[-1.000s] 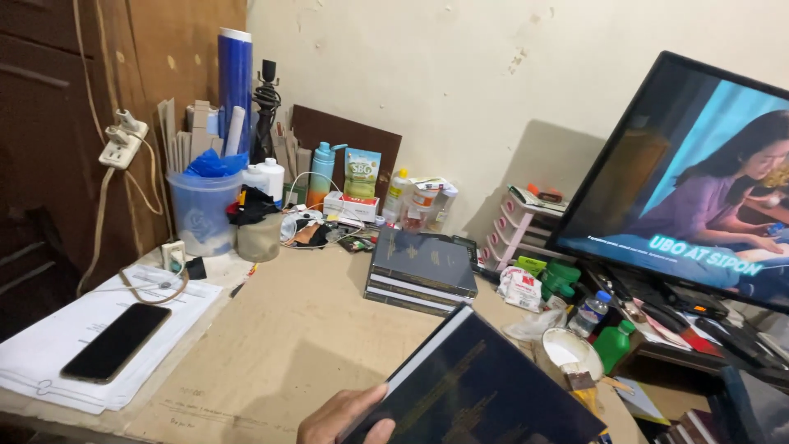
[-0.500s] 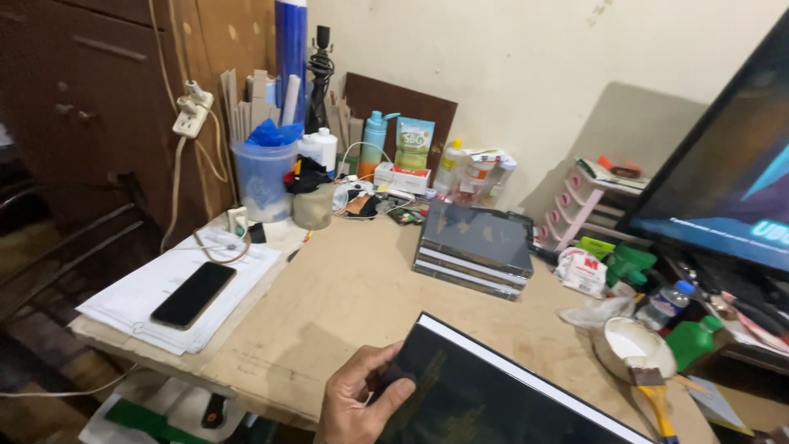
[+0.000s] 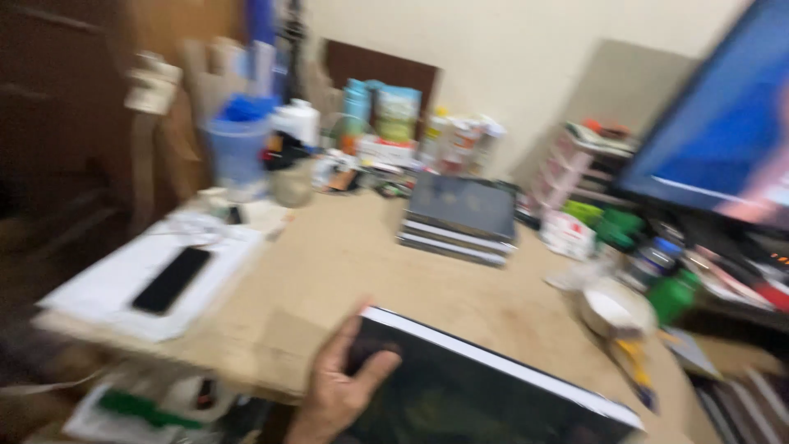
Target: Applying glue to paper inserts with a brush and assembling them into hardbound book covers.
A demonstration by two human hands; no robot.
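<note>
Gripping a dark panel (image 3: 485,395) at its corner, left hand (image 3: 341,386), fingers (image 3: 339,344) clamped over the edge.

One phone (image 3: 171,279), one screen (image 3: 723,140), one stack of dark slabs (image 3: 459,219), one bowl (image 3: 612,311).

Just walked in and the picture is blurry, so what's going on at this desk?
A person's left hand holds a large dark flat panel with a white edge at its near corner, over the front of a cluttered wooden desk. The right hand is out of view. A stack of similar dark panels sits mid-desk, a black phone lies on white papers at the left, and a lit screen stands at the right.
</note>
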